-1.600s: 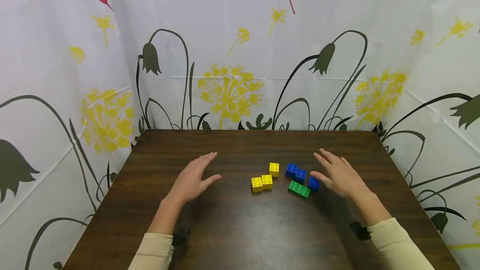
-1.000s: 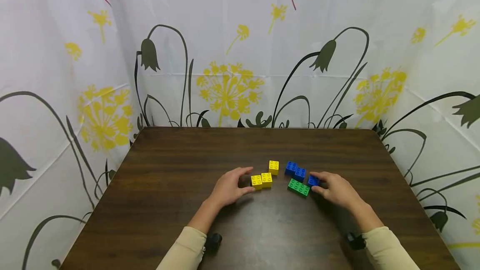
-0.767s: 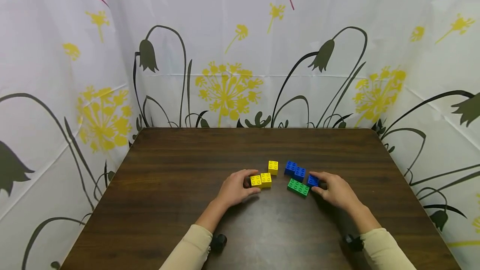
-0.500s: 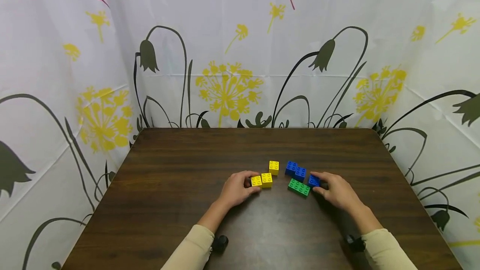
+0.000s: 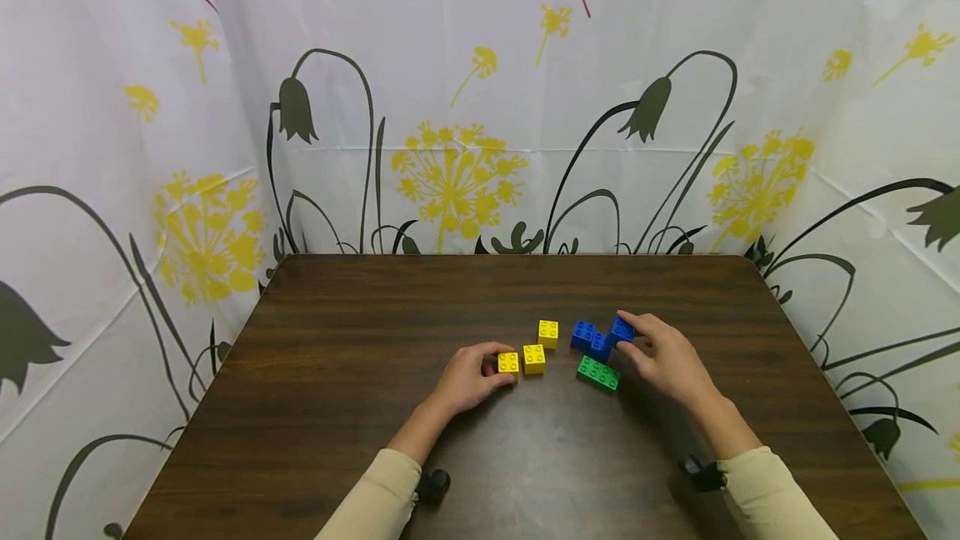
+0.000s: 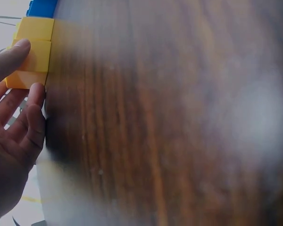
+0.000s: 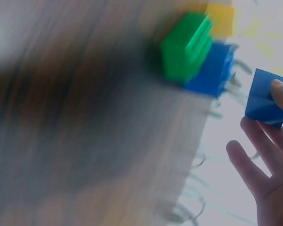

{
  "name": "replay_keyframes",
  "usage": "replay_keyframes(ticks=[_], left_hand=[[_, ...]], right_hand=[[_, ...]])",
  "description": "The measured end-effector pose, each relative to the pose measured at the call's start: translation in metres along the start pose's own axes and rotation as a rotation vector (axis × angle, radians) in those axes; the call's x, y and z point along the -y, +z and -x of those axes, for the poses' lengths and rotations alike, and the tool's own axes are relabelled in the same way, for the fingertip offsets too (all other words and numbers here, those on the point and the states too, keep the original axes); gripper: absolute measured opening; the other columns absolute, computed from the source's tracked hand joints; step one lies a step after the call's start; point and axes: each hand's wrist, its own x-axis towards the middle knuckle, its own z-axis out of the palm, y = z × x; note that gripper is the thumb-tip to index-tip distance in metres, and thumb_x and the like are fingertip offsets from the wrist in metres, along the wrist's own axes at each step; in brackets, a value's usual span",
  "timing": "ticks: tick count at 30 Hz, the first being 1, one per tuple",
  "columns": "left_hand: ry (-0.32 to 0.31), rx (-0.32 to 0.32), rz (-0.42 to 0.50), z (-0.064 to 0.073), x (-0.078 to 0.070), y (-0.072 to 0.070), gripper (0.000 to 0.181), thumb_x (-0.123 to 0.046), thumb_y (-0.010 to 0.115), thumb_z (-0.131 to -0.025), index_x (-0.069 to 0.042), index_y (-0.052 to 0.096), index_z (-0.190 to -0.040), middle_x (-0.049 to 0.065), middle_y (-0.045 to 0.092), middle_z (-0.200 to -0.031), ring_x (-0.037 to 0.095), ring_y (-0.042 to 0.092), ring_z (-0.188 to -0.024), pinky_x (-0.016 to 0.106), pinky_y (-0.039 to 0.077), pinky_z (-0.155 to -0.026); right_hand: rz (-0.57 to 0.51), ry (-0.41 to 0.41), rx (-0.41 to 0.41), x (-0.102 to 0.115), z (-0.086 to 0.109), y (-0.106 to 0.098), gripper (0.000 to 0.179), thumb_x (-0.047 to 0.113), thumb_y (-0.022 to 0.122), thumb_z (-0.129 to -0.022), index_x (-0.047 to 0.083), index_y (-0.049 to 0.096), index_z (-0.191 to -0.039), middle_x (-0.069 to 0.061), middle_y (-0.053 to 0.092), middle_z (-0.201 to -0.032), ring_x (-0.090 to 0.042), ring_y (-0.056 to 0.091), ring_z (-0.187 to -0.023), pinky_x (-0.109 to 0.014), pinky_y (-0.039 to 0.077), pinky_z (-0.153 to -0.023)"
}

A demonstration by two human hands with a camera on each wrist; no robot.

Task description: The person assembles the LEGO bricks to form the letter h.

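My left hand (image 5: 467, 380) pinches a yellow toy brick (image 5: 507, 363) between thumb and fingers, low at the table. A small gap parts it from a second yellow brick (image 5: 534, 359). In the left wrist view, the thumb lies across the pinched yellow brick (image 6: 37, 55). Held up off the table, a blue toy brick (image 5: 621, 330) sits between the thumb and fingers of my right hand (image 5: 671, 361). The right wrist view shows this blue brick (image 7: 266, 101) raised, apart from the green brick (image 7: 185, 49) and the blue bricks behind it.
A third yellow brick (image 5: 548, 334) lies farther back. Two blue bricks (image 5: 584, 335) touch each other right of centre, with a green brick (image 5: 598, 373) in front of them. The dark wooden table (image 5: 375, 307) ends at a flower-patterned curtain (image 5: 450, 40).
Both hands came in from the sides to the bricks. The left hand drew its yellow brick slightly left, off its neighbour. The right hand lifted the blue brick up from beside the green one.
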Motion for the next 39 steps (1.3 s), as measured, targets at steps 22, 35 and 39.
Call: replay_keyframes(ticks=[22,35,39], left_hand=[[-0.008,0.013,0.025,-0.002,0.005,-0.001,0.042,-0.028,0.083,-0.080,-0.014,0.070,-0.116,-0.007,0.058,-0.064,0.006,0.051,-0.055,0.023,0.042,-0.049],[-0.007,0.012,0.045,-0.003,0.006,-0.001,0.039,-0.030,0.083,-0.081,-0.016,0.067,-0.113,-0.006,0.060,-0.068,0.007,0.054,-0.058,0.024,0.043,-0.052],[-0.001,0.010,0.043,-0.002,0.006,-0.002,0.039,-0.031,0.083,-0.081,-0.016,0.067,-0.114,-0.006,0.059,-0.065,0.007,0.053,-0.056,0.024,0.042,-0.051]], right_hand=[[-0.031,-0.263,0.153,0.089,-0.043,0.080,0.048,0.020,0.072,-0.091,0.014,0.058,-0.137,0.001,0.061,-0.118,-0.012,0.061,-0.089,-0.031,0.054,-0.078],[0.018,-0.280,0.191,0.092,-0.048,0.090,0.047,0.021,0.071,-0.092,0.012,0.059,-0.136,0.000,0.062,-0.118,-0.014,0.061,-0.098,-0.035,0.052,-0.088],[0.019,-0.288,0.203,0.093,-0.049,0.092,0.047,0.022,0.070,-0.093,0.012,0.058,-0.137,-0.001,0.061,-0.118,-0.013,0.061,-0.096,-0.034,0.052,-0.088]])
